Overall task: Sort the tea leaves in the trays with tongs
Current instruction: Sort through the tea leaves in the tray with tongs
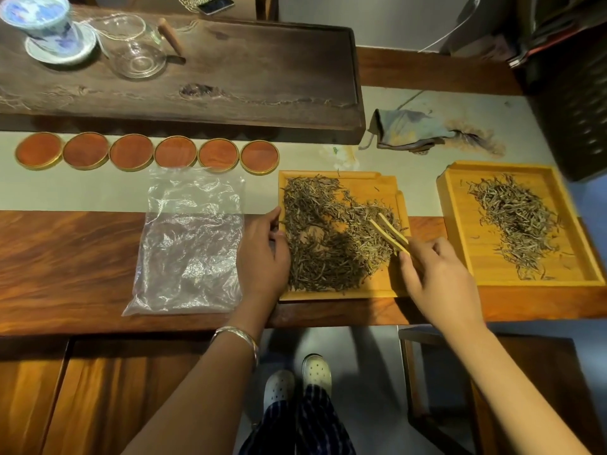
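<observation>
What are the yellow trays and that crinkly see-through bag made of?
The two trays look like pale bamboo or light wood: matte yellow, with faint straight grain lines. The bag looks like thin clear plastic: wrinkled, shiny, and the table shows through.

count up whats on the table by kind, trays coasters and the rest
round coasters: 6
bamboo trays with tea leaves: 2
bamboo tongs: 1
clear plastic bag: 1
dark wooden tea board: 1
glass pitcher: 1
blue-and-white lidded cup on its saucer: 1
crumpled cloth: 1
total: 14
</observation>
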The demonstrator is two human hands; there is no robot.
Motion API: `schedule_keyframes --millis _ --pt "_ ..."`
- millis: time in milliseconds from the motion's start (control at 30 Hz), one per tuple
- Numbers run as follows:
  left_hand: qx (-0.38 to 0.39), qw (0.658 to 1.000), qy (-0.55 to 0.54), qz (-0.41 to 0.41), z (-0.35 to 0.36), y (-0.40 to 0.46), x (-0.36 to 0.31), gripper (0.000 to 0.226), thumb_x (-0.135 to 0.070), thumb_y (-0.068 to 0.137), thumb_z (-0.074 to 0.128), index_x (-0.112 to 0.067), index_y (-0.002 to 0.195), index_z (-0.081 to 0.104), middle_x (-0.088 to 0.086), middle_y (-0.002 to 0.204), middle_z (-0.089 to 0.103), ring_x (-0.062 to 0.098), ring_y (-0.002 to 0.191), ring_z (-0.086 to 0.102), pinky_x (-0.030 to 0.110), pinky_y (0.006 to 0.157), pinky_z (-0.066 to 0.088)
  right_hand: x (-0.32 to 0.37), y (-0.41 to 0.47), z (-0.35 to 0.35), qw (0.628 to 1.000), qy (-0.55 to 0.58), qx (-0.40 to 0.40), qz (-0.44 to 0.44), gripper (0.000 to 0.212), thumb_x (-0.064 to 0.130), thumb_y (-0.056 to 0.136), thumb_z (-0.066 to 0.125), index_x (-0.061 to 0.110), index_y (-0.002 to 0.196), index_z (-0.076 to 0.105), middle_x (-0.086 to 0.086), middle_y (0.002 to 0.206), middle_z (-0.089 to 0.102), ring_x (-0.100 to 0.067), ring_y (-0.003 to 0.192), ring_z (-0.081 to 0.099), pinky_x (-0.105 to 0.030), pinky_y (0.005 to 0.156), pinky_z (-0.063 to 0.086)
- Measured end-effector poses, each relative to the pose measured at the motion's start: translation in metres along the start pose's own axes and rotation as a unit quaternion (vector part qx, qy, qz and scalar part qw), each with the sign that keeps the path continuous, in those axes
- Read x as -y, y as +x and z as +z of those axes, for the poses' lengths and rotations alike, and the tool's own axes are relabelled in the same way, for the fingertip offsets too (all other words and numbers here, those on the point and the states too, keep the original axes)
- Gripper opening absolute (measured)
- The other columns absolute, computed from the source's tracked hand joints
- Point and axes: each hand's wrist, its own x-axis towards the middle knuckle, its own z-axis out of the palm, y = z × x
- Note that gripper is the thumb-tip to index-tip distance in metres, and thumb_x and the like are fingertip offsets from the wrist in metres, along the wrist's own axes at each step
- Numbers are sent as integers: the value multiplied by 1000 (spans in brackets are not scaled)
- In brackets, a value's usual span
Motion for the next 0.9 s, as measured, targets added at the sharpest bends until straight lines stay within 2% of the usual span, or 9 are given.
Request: schedule_keyframes --millis 100,233,400,667,900 --pt "3 1000 -1 5 0 0 1 37 -19 94 47 -26 129 55 -2 116 64 16 99 60 31 76 50 -4 -12 1 1000 13 -5 5 27 24 92 55 11 115 61 -7 89 51 -26 63 57 -28 44 45" --pt "1 1000 0 6 2 1 3 38 -18 93 47 -26 129 56 0 118 64 18 100 60 32 76 50 -10 -29 -3 999 32 -21 -3 31 26 91 53 12 118 61 -6 90 50 -25 65 57 -33 41 49" --pt "0 1000 -6 1 2 0 5 37 -19 93 47 -28 129 55 0 119 64 17 102 61 32 78 50 -10 -38 1 999 19 26 -14 34 26 92 55 10 122 61 -8 94 53 -27 68 59 -37 43 51" --pt "1 1000 -6 3 3 0 7 36 -21 94 46 -28 129 55 0 118 63 16 100 60 26 76 44 -22 -56 -3 1000 20 12 -7 32 24 91 56 11 120 62 -5 91 51 -22 66 57 -31 43 50" --pt "2 1000 -9 -3 3 0 7 35 -20 96 45 -28 129 55 1 114 62 13 95 58 29 76 46 -13 -49 4 1000 16 22 -9 34 26 92 55 12 123 60 -7 94 52 -24 66 58 -33 45 51"
